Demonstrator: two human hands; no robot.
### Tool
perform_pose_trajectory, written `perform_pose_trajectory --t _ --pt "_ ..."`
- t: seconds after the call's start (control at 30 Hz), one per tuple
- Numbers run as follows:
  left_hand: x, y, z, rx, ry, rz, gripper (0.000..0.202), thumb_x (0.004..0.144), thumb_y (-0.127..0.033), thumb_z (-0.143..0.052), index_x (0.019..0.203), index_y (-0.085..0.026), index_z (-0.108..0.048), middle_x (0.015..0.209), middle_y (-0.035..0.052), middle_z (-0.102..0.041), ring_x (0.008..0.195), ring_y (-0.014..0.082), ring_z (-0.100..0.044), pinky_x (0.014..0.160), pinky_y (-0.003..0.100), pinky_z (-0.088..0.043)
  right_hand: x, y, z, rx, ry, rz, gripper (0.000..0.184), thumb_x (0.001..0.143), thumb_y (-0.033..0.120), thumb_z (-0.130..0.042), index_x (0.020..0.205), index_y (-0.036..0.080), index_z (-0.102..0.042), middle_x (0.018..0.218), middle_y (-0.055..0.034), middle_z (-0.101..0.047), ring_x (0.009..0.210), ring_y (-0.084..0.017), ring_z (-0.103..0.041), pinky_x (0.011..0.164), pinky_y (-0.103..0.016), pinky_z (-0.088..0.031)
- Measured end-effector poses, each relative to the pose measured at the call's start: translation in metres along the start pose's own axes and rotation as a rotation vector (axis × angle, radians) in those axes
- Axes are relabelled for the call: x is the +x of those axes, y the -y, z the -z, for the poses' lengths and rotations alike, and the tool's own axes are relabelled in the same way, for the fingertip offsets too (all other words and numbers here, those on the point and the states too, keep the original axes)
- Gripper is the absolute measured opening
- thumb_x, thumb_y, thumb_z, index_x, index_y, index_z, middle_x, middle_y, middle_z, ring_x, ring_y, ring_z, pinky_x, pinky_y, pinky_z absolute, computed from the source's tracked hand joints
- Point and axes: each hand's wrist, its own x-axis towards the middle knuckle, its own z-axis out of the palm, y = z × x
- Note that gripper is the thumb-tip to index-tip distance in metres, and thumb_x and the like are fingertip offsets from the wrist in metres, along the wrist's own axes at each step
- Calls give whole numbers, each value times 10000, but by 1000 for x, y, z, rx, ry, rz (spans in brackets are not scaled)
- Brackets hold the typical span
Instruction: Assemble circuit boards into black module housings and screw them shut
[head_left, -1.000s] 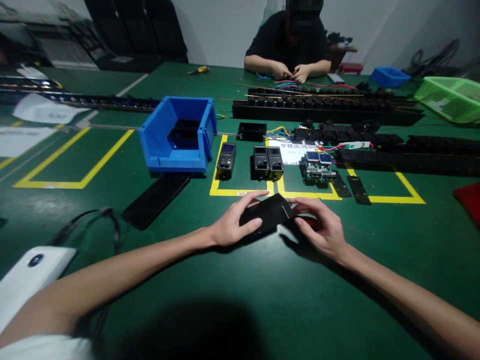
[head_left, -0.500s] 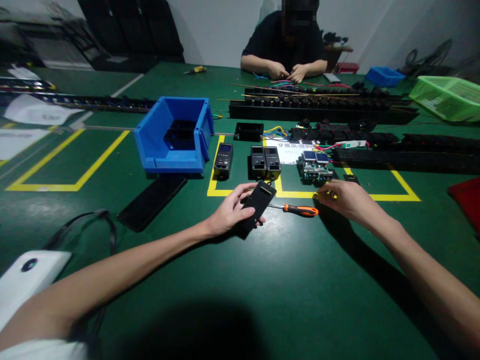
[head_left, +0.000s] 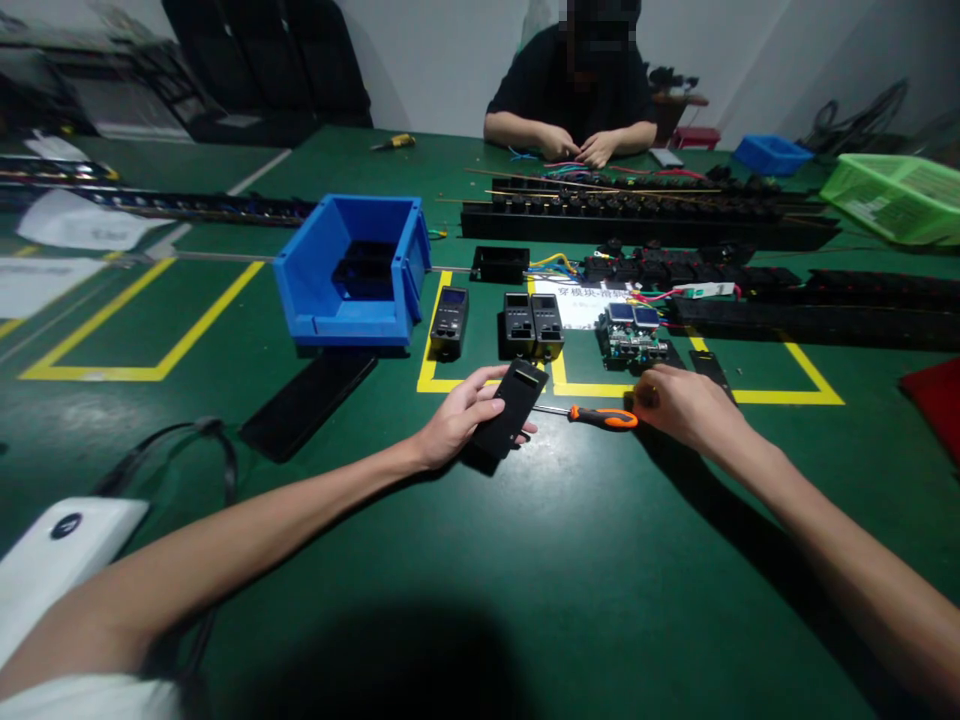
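My left hand [head_left: 457, 418] is closed around a flat black plastic cover [head_left: 511, 410] with a slot near its top end. The cover is tilted, my thumb lying on its face. My right hand [head_left: 686, 402] is at the table just in front of green circuit boards with small screens [head_left: 631, 335]. Its fingers are curled together, and what they hold, if anything, is hidden. Between the hands lies a screwdriver [head_left: 604, 418] with an orange and black handle. A thin black plate [head_left: 712, 370] lies just beyond my right hand.
Black module housings stand ahead, a single one [head_left: 450, 322] and a pair [head_left: 531, 325]. A blue bin [head_left: 345, 328] holds black parts; a black phone-like slab [head_left: 307, 405] lies before it. Wired black rails [head_left: 652, 222] stretch behind. A person [head_left: 574, 100] sits opposite.
My right hand has shifted slightly, its fingers more curled down at the table. More of the black plate beyond it shows. My left hand keeps hold of the cover, almost unmoved.
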Motion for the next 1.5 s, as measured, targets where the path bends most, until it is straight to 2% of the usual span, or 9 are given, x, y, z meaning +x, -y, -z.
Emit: perform_pose_trajectory --t 0.13,0.27,0.43,0.57,0.73,0.83,0.93,1.17,1.5 --pt "0 -1 0 7 8 0 551 833 -307 -682 1292 -224 -389 1077 102 -646 924 312 -727 792 486 -588 0 4 4 184 -57 -36 59 754 255 -638 768 198 -643 728 -39 -696 646 -197 -644 562 -280 -447" --pt "1 -4 -3 20 -17 10 578 823 -317 -699 1288 -238 -365 1089 112 -659 931 308 -723 795 507 -580 -5 13 10 414 -169 52 50 775 253 -643 768 204 -632 723 -40 -695 636 -192 -647 579 -298 -505" --pt "2 -7 -6 81 -69 21 650 790 -328 -740 1300 -237 -348 1047 110 -677 927 279 -718 768 436 -589 -15 36 11 693 -303 152 61 829 263 -651 811 206 -660 813 -48 -693 727 -196 -663 669 -331 -555" --pt "3 -6 -4 111 -114 21 759 735 -341 -790 1324 -268 -318 1032 82 -670 872 231 -705 717 380 -588 -18 68 6 958 -328 169 51 835 248 -681 827 199 -688 830 -39 -685 758 -178 -655 690 -320 -550" --pt "5 -3 -2 186 -105 -77 902 686 -336 -831 1424 -255 -319 1312 124 -566 1182 264 -588 966 413 -505 -8 111 -1 1179 -356 260 37 834 223 -697 829 190 -711 829 -39 -682 782 -163 -646 665 -293 -518" --pt "4 -4 -4 227 -84 -106 922 698 -362 -822 1449 -249 -299 1395 133 -506 1295 297 -503 1050 445 -444 -1 127 -6 1233 -407 300 31 836 220 -703 856 209 -725 853 -44 -693 805 -170 -650 682 -308 -519" --pt "2 -5 -7 257 -62 -113 942 685 -357 -834 1446 -237 -292 1370 135 -524 1281 294 -519 1084 455 -415 1 133 -13 1268 -473 335 53 830 193 -709 864 227 -732 862 -43 -702 824 -177 -658 734 -338 -535" --pt "1 0 -6 287 -57 -103 976 711 -335 -820 1489 -269 -234 1335 113 -558 1268 296 -541 1092 473 -423 -2 130 -31 1240 -548 328 89 802 170 -731 858 239 -723 843 -41 -730 795 -192 -685 728 -359 -562" --pt "-1 -3 -6 326 -35 -60 825 846 -328 -690 1520 -246 -221 1367 110 -536 1250 278 -549 1091 440 -427 -3 127 -30 1209 -602 370 171 796 105 -713 889 245 -740 856 -42 -737 782 -184 -694 718 -347 -565"
